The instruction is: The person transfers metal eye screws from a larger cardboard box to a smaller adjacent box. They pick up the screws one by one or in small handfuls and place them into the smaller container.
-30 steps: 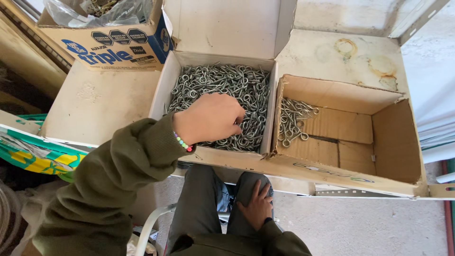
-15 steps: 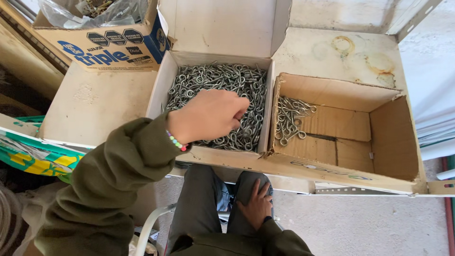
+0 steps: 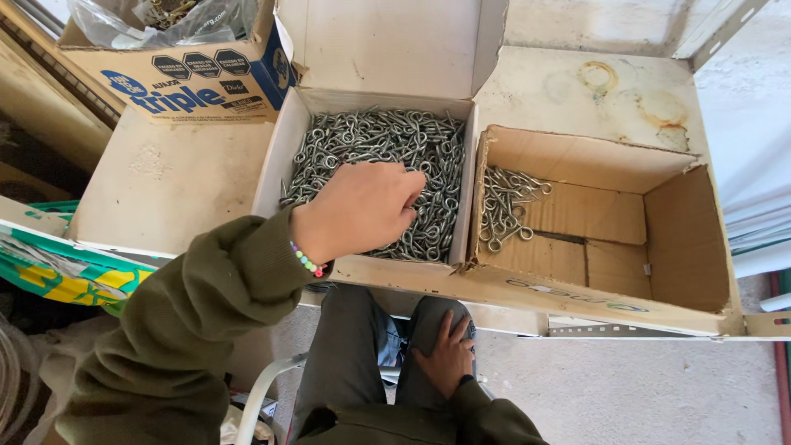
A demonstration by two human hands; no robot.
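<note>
My left hand (image 3: pixel 358 210), in an olive sleeve with a beaded bracelet, sits in a white cardboard box (image 3: pixel 280 156) full of metal eye screws (image 3: pixel 387 136). Its fingers curl down into the pile and close on some screws; the fingertips are hidden. My right hand (image 3: pixel 447 360) lies flat on my thigh below the table edge, fingers apart and holding nothing. A brown cardboard box (image 3: pixel 684 239) stands right of the white one, with a small heap of eye screws (image 3: pixel 501 206) in its left corner.
A printed carton (image 3: pixel 177 91) holding a plastic bag stands at the back left. Both boxes rest on a stained pale tabletop (image 3: pixel 165 181). A green and yellow bag (image 3: pixel 58 272) lies at the left, and a white chair frame (image 3: pixel 264 395) is by my legs.
My left hand's fingers have curled tighter into the screw pile, staying in about the same place. The right hand has not moved.
</note>
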